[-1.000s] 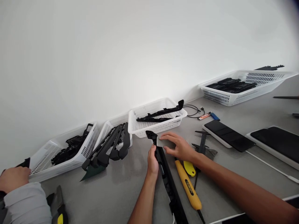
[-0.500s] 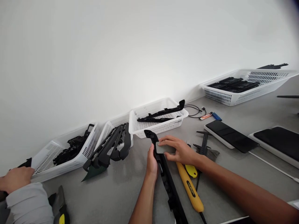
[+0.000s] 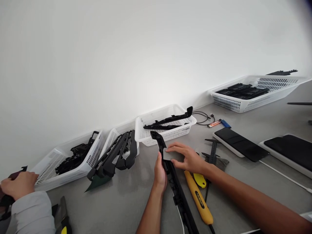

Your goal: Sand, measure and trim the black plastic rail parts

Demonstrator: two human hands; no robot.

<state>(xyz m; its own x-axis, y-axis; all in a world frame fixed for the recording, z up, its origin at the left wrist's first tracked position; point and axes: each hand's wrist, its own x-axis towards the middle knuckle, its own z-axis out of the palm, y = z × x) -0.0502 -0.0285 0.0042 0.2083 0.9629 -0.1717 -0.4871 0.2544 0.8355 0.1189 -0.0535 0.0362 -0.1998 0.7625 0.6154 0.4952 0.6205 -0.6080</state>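
A long black plastic strip (image 3: 179, 191) with a curved, widened top end slants up from the bottom edge in the middle of the head view. My left hand (image 3: 160, 175) is wrapped round its left side below the curved end. Between the thumb and fingers of my right hand (image 3: 191, 158) is a flat grey block (image 3: 173, 155), its left edge against the strip's upper part. To the right lie a yellow-handled tool (image 3: 199, 198) and a yellow piece (image 3: 200, 179), near black calipers (image 3: 212, 152).
White baskets (image 3: 165, 136) with black parts stand along the wall, another (image 3: 240, 105) at the back right. Two phones (image 3: 240, 143) on white blocks lie at the right. At the far left a co-worker's hand (image 3: 20, 185) holds a dark part; a knife (image 3: 64, 211) lies nearby.
The strip's curved end has shifted slightly upward, with my left hand still round it. The co-worker's hand has moved a little right, and more of its dark part shows.
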